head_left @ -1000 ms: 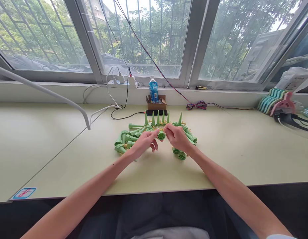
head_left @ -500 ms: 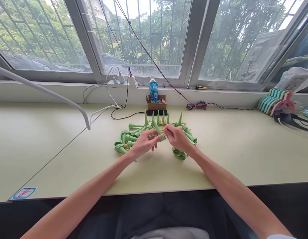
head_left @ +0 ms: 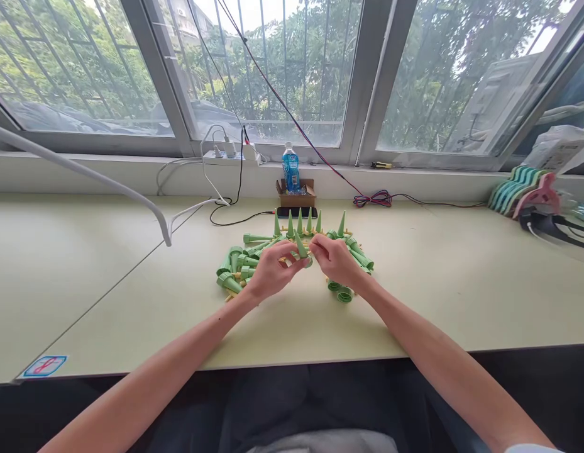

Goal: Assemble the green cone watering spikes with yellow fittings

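My left hand (head_left: 275, 269) is closed around a green plastic plant-watering spike (head_left: 300, 245), its pointed tip up and leaning slightly left. Right beside it, my right hand (head_left: 336, 259) has thumb and index finger pinched together close to the spike's wide end. What those fingertips hold is too small and covered to make out. More green spikes (head_left: 229, 282) with small yellow valve pieces lie heaped left of my hands. Several stand upright in a row (head_left: 300, 223) behind them. Others lie to the right, two with round open ends (head_left: 344, 294) facing me.
A blue-labelled bottle (head_left: 290, 167) stands in a small cardboard box (head_left: 297, 200), with a phone (head_left: 297, 212) in front. Cables (head_left: 373, 199) and a power strip (head_left: 230, 157) run along the sill. Hangers (head_left: 518, 192) and a black headset-like item (head_left: 556, 223) sit at the far right.
The spike in my left hand has turned more upright, and the left fingers have shifted slightly around it. My right hand has stayed almost in place.
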